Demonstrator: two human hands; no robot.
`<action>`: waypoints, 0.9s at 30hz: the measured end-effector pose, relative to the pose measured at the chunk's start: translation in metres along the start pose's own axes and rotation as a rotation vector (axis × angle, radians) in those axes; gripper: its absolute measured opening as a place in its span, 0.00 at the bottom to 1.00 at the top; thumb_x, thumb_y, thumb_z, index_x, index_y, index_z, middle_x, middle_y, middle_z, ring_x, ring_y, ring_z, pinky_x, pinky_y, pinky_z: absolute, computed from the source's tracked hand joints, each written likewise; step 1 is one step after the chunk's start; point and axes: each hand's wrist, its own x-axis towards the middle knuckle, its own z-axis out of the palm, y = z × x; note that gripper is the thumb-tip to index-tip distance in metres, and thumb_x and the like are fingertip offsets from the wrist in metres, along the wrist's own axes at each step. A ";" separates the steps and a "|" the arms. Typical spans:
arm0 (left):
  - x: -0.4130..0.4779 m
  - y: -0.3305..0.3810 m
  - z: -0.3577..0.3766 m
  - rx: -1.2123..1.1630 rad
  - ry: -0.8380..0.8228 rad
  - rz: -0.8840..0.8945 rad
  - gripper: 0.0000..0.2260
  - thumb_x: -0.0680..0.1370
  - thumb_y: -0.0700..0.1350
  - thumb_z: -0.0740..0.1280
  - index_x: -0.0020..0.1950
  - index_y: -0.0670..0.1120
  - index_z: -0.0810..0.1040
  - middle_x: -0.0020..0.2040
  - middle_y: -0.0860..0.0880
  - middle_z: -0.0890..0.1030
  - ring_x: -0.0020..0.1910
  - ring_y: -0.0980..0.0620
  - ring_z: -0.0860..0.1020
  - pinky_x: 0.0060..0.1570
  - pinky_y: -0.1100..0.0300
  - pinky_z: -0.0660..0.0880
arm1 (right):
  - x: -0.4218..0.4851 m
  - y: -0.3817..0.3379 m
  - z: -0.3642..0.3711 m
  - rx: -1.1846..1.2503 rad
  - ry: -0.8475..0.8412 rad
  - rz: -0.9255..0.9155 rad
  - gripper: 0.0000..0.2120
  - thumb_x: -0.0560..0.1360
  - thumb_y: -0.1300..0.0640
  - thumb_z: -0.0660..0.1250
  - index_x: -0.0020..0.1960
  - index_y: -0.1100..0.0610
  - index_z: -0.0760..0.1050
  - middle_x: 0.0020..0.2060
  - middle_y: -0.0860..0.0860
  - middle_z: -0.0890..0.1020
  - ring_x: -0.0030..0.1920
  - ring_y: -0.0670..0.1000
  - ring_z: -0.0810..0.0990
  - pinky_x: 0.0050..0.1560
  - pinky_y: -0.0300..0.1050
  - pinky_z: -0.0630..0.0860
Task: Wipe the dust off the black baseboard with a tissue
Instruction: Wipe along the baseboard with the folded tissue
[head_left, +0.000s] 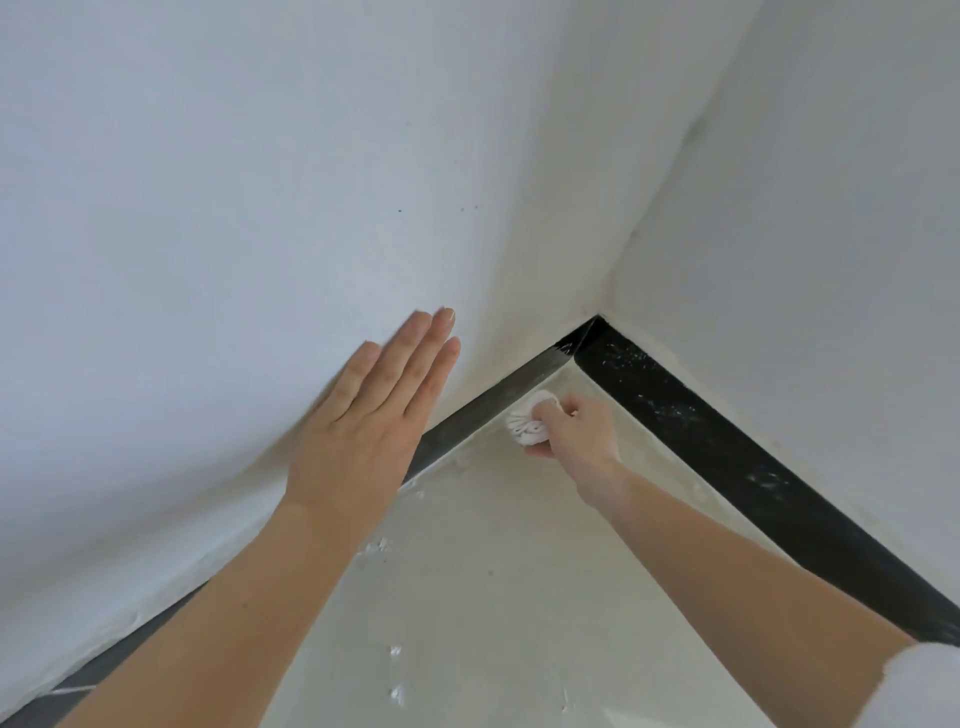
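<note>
A black baseboard (691, 415) runs along both white walls and meets in the corner at upper right of centre. Its right stretch carries white dusty specks; its left stretch (483, 408) looks greyer. My right hand (576, 428) is shut on a crumpled white tissue (527, 423), which sits at the foot of the left stretch, a little short of the corner. My left hand (374, 415) lies flat with fingers extended against the left wall, above the baseboard, and hides part of it.
The pale floor (498, 597) has small white flecks and specks scattered on it. The two white walls (260, 208) close in the corner on the left and right. A white sleeve edge (919, 686) shows at bottom right.
</note>
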 end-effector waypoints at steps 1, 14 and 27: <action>0.004 0.002 0.002 0.031 -0.002 0.024 0.27 0.81 0.44 0.50 0.80 0.45 0.45 0.79 0.47 0.45 0.78 0.47 0.46 0.75 0.51 0.39 | 0.008 0.002 -0.002 -0.014 0.025 -0.033 0.13 0.74 0.62 0.65 0.35 0.56 0.63 0.34 0.55 0.74 0.35 0.54 0.80 0.30 0.40 0.78; 0.034 0.044 0.028 0.180 -0.022 -0.044 0.31 0.80 0.46 0.61 0.80 0.50 0.50 0.79 0.52 0.49 0.77 0.49 0.47 0.74 0.51 0.39 | 0.134 0.020 -0.022 -0.331 0.274 -0.227 0.05 0.75 0.61 0.61 0.41 0.60 0.72 0.35 0.53 0.76 0.39 0.55 0.76 0.37 0.45 0.69; 0.034 0.046 0.028 0.066 -0.031 -0.085 0.38 0.74 0.39 0.68 0.79 0.50 0.54 0.79 0.49 0.48 0.77 0.49 0.39 0.73 0.52 0.32 | 0.080 0.033 0.025 0.264 0.176 -0.270 0.16 0.78 0.59 0.62 0.31 0.55 0.72 0.24 0.46 0.69 0.27 0.45 0.65 0.31 0.37 0.62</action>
